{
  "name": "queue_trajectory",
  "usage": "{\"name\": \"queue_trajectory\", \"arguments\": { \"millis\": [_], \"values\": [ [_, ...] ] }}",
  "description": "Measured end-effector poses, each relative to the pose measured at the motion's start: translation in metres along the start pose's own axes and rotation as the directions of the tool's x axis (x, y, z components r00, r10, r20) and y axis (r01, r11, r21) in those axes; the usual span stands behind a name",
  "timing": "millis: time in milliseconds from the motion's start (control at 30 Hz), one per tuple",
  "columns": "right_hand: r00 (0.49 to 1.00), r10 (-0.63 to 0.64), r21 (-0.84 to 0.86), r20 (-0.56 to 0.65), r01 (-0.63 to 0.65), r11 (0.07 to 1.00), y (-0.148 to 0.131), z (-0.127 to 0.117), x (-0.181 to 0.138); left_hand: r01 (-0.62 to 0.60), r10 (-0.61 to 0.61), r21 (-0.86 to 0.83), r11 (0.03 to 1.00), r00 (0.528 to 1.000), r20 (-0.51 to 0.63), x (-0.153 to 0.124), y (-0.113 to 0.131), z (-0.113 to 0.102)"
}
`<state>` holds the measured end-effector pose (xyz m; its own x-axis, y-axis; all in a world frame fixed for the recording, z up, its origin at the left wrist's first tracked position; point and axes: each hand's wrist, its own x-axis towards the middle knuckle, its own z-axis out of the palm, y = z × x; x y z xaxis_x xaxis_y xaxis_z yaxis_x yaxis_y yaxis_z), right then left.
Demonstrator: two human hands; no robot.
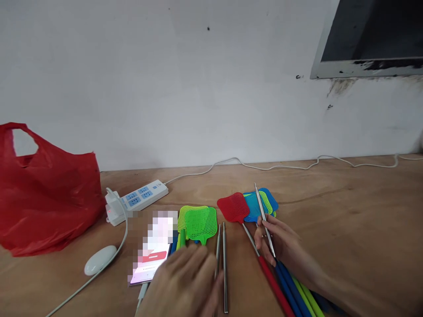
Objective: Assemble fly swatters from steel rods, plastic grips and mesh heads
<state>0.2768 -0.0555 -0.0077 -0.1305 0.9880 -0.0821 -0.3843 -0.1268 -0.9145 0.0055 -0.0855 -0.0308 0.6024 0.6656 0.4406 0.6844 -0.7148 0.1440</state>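
Note:
My right hand [280, 240] is closed around a slim silver metal rod [261, 202], held tilted above the table; a blue handle [286, 281] runs on from its lower end. Below that hand lie fly swatters with a red head [234, 207], blue head [254, 207] and further heads, their coloured handles reaching toward me. My left hand [185, 281] is curled, knuckles up and slightly blurred, at the neck of a green swatter head [201, 223]. A yellow-green head [185, 213] lies beneath that one. What the left fingers grip is hidden. Bare metal rods [225, 268] lie between my hands.
A lit phone [153, 251] on a cable lies left of my left hand. Farther left are a white power strip [145, 196], a white oval device [100, 259] and a red plastic bag [49, 189]. A thin cord [274, 168] runs along the wall.

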Motion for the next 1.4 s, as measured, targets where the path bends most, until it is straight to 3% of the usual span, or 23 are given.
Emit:
{"name": "queue_trajectory", "arguments": {
  "millis": [100,133,367,567,800,967,1167,1400],
  "values": [
    [0.999,-0.019,-0.042,-0.044,0.018,0.999,0.000,0.002,0.000,0.044,-0.060,0.128,0.991,0.990,0.124,0.044,-0.004,-0.012],
    [0.998,-0.027,-0.059,-0.065,0.023,0.998,-0.001,0.002,0.000,0.050,-0.072,0.175,0.983,0.991,0.116,0.052,-0.006,-0.011],
    [0.970,-0.081,-0.132,-0.229,0.052,0.990,-0.001,0.001,0.000,0.081,-0.139,0.302,0.950,0.975,0.175,0.056,-0.016,0.009],
    [0.980,-0.066,-0.134,-0.189,0.041,0.990,0.000,0.001,0.000,0.053,-0.083,0.150,0.987,0.976,0.203,0.059,-0.005,-0.002],
    [0.985,-0.071,-0.038,-0.160,0.066,0.997,0.007,-0.005,0.006,-0.133,0.177,-0.159,0.978,0.937,0.301,0.053,-0.002,-0.016],
    [0.982,-0.083,-0.059,-0.171,0.074,0.996,0.009,-0.006,0.006,-0.161,0.221,-0.199,0.967,0.918,0.328,0.052,-0.004,-0.014],
    [0.974,-0.128,-0.103,-0.186,0.111,0.989,0.009,-0.007,0.007,-0.170,0.225,-0.213,0.962,0.937,0.266,0.051,-0.008,-0.007],
    [0.966,-0.151,-0.075,-0.211,0.138,0.988,0.008,-0.009,0.006,-0.180,0.228,-0.180,0.967,0.927,0.297,0.050,-0.007,-0.004]
  ]
}}
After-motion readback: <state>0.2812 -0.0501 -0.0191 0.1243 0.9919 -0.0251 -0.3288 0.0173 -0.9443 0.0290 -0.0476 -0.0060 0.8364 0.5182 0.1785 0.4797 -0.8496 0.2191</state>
